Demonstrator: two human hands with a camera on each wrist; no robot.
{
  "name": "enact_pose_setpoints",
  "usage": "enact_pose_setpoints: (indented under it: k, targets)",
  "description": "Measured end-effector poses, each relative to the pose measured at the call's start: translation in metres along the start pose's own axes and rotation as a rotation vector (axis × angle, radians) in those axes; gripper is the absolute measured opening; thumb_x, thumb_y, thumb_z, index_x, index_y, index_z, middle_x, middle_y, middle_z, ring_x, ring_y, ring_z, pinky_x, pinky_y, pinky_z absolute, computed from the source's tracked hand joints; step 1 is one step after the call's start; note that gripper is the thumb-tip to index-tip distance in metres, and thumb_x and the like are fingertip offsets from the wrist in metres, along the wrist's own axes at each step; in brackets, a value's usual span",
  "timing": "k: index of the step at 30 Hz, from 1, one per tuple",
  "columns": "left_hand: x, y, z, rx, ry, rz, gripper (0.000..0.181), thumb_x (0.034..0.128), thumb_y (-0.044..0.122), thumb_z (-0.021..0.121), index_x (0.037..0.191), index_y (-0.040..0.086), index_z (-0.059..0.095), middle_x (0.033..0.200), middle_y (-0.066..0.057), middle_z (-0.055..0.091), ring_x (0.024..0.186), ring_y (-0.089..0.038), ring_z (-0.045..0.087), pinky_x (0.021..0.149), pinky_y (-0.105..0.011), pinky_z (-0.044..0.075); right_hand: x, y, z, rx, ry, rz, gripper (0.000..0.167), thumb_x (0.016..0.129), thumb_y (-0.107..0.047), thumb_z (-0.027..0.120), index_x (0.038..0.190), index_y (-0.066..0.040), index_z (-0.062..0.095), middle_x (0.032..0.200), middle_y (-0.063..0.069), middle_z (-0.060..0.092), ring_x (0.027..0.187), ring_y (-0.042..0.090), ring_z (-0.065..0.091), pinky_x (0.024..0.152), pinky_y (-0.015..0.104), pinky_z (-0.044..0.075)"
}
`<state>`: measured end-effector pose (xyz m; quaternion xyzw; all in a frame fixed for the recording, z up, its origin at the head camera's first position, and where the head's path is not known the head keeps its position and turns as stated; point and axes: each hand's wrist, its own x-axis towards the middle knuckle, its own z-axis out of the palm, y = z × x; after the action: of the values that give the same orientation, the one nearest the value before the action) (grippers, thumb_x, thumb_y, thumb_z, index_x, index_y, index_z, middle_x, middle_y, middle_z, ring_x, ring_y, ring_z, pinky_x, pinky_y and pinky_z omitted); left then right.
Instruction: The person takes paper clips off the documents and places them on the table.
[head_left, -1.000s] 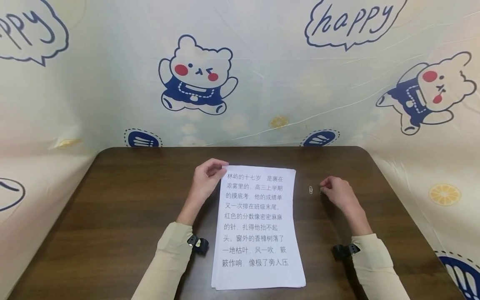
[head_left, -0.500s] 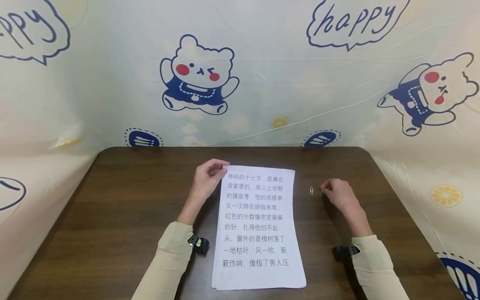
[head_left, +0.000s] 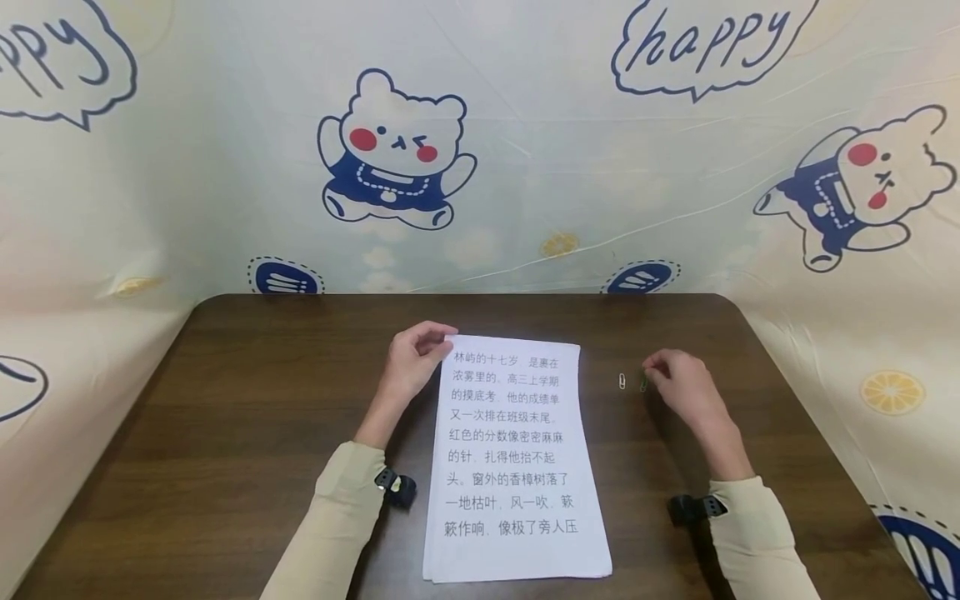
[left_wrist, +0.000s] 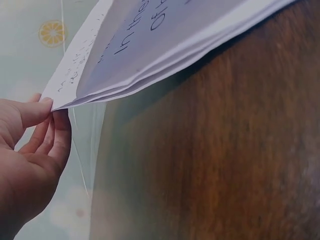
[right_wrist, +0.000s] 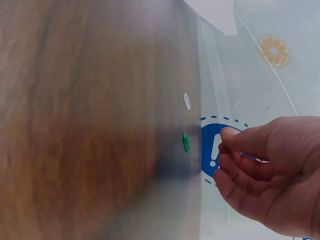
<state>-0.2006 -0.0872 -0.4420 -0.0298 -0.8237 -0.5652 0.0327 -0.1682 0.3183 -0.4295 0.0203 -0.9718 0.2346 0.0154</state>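
My left hand (head_left: 411, 360) pinches the far left corner of a stack of printed paper sheets (head_left: 517, 458) between thumb and fingers. In the left wrist view, the sheets (left_wrist: 165, 55) are raised and slightly fanned at that corner. A green paper clip (head_left: 642, 385) lies on the table just by the fingertips of my right hand (head_left: 678, 382). Those fingers are loosely bent, with nothing visible between them; in the right wrist view, the green clip (right_wrist: 186, 142) is apart from them. Left of it lies a white paper clip (head_left: 622, 381).
The dark wooden table (head_left: 247, 417) extends to both sides of the paper. Behind it hangs a pale printed cloth (head_left: 525, 167) with bears and lettering. A small wrist camera (head_left: 397, 490) is strapped to the left wrist, another camera (head_left: 690, 508) to the right.
The far right corner of the sheets has shifted slightly left and nearer. My right hand has moved slightly up and right, and the green clip shows more plainly below its fingertips.
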Motion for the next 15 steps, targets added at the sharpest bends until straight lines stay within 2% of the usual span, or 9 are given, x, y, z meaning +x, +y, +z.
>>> enact_pose_setpoints:
  k: [10, 15]
  targets:
    - [0.001, -0.005, 0.0, 0.107, -0.027, 0.007, 0.022, 0.0944, 0.007, 0.068, 0.116, 0.01, 0.072, 0.115, -0.014, 0.072, 0.096, -0.028, 0.068, 0.083, -0.035, 0.055, -0.002, -0.017, 0.001, 0.065, 0.06, -0.054, 0.019, 0.097, -0.013, 0.065, 0.111, -0.001, 0.068, 0.106, 0.021, 0.069, 0.093, 0.032, 0.063, 0.085, 0.051, 0.054]
    - [0.002, -0.005, -0.001, 0.166, -0.046, -0.008, 0.023, 0.0938, 0.006, 0.069, 0.116, 0.01, 0.072, 0.114, -0.014, 0.072, 0.095, -0.028, 0.068, 0.085, -0.037, 0.057, -0.003, -0.025, 0.004, 0.105, 0.113, -0.087, 0.022, 0.099, -0.017, 0.064, 0.114, -0.001, 0.066, 0.108, 0.02, 0.068, 0.095, 0.032, 0.063, 0.088, 0.052, 0.055]
